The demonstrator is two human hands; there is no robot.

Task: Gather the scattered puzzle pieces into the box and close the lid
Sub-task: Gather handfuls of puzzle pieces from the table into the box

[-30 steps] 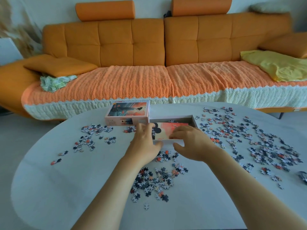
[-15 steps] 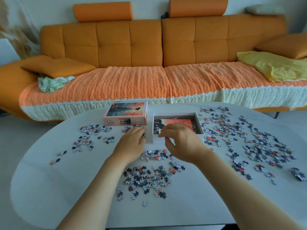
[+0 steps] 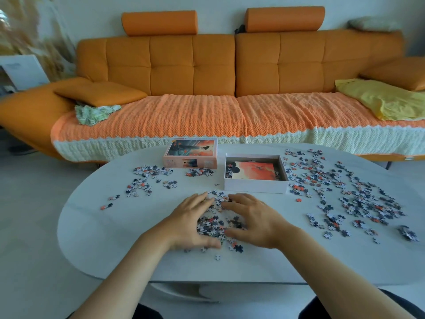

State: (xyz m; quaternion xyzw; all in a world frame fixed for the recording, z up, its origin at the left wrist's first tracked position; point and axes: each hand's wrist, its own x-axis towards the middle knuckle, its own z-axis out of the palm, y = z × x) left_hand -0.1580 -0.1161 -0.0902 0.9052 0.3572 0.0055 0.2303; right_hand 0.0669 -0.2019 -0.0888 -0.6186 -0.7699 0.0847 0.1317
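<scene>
Your left hand (image 3: pixel 192 223) and right hand (image 3: pixel 256 221): fingers spread, cupped flat around near pile of puzzle pieces (image 3: pixel 216 221), gripping nothing. Box (image 3: pixel 255 174) open just beyond, lid (image 3: pixel 192 156) to its left. Bare table (image 3: pixel 110 245) to your left, near edge close. Pieces under palms hidden; far-right pieces (image 3: pixel 408 233) blurred.

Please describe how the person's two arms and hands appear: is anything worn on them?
Both forearms are bare up to the frame's lower edge: no sleeves visible. The left hand and right hand wear no gloves, and no rings, watch or bracelet can be seen. The fingers are uncovered too.
</scene>
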